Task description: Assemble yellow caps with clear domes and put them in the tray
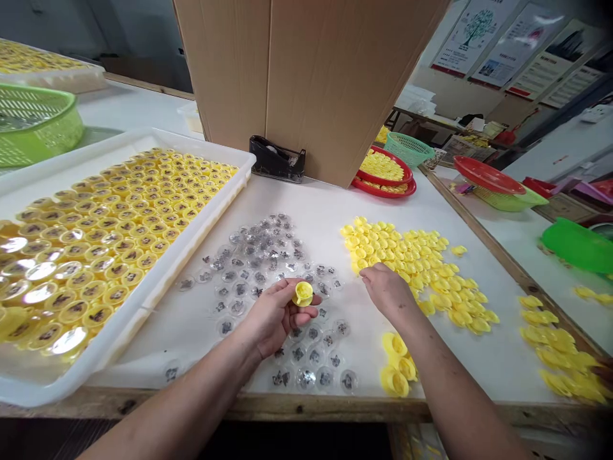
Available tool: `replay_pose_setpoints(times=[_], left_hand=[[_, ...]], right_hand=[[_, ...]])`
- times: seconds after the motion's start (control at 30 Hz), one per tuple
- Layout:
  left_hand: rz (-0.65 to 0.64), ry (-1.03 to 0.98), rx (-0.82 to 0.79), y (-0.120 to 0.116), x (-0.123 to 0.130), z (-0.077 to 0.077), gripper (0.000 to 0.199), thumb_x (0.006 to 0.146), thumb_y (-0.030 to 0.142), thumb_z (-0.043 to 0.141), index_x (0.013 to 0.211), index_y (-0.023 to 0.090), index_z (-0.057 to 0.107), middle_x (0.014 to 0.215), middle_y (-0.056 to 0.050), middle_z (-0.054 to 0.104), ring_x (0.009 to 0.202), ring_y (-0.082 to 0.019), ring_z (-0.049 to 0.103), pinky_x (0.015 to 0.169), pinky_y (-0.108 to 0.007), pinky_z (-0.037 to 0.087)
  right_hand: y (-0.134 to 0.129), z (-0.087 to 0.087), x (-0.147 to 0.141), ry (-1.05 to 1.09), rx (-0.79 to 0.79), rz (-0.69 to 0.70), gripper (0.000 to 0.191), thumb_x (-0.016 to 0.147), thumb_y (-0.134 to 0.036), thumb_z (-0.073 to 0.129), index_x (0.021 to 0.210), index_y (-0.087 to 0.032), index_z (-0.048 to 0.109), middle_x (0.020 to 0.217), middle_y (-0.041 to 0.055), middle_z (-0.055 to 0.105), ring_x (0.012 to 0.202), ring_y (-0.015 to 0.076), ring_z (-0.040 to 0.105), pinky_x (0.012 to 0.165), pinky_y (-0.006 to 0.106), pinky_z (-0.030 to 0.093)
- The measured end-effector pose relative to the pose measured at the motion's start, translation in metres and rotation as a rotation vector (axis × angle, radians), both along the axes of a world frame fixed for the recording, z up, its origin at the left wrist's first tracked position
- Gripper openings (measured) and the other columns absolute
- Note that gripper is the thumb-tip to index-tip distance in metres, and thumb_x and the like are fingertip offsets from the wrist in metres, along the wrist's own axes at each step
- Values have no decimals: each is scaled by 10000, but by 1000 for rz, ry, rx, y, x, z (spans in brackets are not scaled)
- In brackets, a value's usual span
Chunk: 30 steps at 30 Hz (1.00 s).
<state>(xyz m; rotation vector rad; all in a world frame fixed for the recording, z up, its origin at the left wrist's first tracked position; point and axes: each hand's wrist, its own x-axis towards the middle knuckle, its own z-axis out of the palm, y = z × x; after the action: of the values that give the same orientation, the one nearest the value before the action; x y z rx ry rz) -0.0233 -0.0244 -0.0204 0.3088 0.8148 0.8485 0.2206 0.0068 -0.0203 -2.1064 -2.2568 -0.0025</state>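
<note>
In my left hand [282, 310] a small yellow cup-shaped piece [303, 292] is held between thumb and fingers, hollow side up. Beneath and around that hand lie many clear round discs [272, 246] with dark printed pictures. My right hand [385, 287] has its fingers pinched together at the left edge of a pile of yellow pieces [416, 255]; whatever is between the fingertips is too hidden to name. A few larger yellow pieces [395, 382] lie below it, beside my right forearm.
A white tray [191, 246] of yellow pieces with pictures fills the left. A cardboard box [306, 83] stands behind a black tape dispenser [276, 160]. Red plates [407, 188] and green baskets [409, 150] sit farther back. Wooden strips [502, 262] edge the table.
</note>
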Motion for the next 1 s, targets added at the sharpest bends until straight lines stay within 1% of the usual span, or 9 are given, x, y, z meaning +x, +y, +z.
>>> replay_pose_setpoints(times=[0.17,0.3,0.43,0.53,0.63,0.7,0.8,0.9,1.0], left_hand=[[-52,5,26,-1,-1,-4,102,879,150,484,973,112,485,815,-191,684,531,-130,639,432,-147,493],[-60,-64,33,0,-2,-5,178,881,155,485,1038,82,529,853,-180,680,559,-130,651,471,-153,518],[-62,-76,26,0,-1,-5,203,877,154,502,1052,63,550,863,-167,673,607,-145,669,506,-159,536],[-79,-48,47,-1,0,-6,188,879,150,502,1041,70,557,828,-139,668,596,-141,665,497,-161,532],[-94,-20,75,-2,0,-6,182,891,157,484,1036,79,562,804,-117,662,565,-132,653,473,-162,519],[-83,9,82,-1,0,-6,178,893,163,483,1027,79,565,792,-113,661,550,-124,646,462,-156,507],[-31,54,90,0,-1,-6,172,895,172,482,1031,98,558,784,-108,666,526,-110,628,444,-149,487],[15,75,119,1,-3,-6,153,883,174,501,1027,138,540,789,-96,676,494,-97,603,416,-143,456],[28,70,144,2,-5,-6,139,873,184,520,1009,163,533,805,-100,685,510,-99,605,433,-147,461]], right_hand=[[5,-11,-4,-96,-4,9,232,850,-138,482,667,-177,619,749,56,548,643,164,511,483,270,219],[4,-12,-10,-63,29,23,214,848,-107,466,700,-165,610,762,66,564,646,162,525,492,268,246],[-13,10,-31,73,57,89,133,860,-151,495,779,-191,593,801,25,590,695,139,556,570,237,376],[-26,35,-56,352,112,218,96,870,-181,507,821,-207,586,794,2,594,726,124,568,645,223,431],[-29,47,-70,623,83,381,97,850,-171,541,832,-209,628,794,2,612,725,126,584,652,234,447],[-24,46,-67,625,65,370,113,844,-160,548,855,-208,650,822,7,636,760,131,599,690,243,454],[-15,32,-53,451,61,241,134,834,-125,538,834,-198,650,825,14,647,786,142,603,728,256,444],[-12,16,-45,324,-15,205,79,802,-147,588,805,-196,650,798,14,628,730,149,589,678,257,430],[-12,3,-53,276,-43,157,99,806,-235,608,888,-194,644,850,33,613,736,167,582,653,267,414]])
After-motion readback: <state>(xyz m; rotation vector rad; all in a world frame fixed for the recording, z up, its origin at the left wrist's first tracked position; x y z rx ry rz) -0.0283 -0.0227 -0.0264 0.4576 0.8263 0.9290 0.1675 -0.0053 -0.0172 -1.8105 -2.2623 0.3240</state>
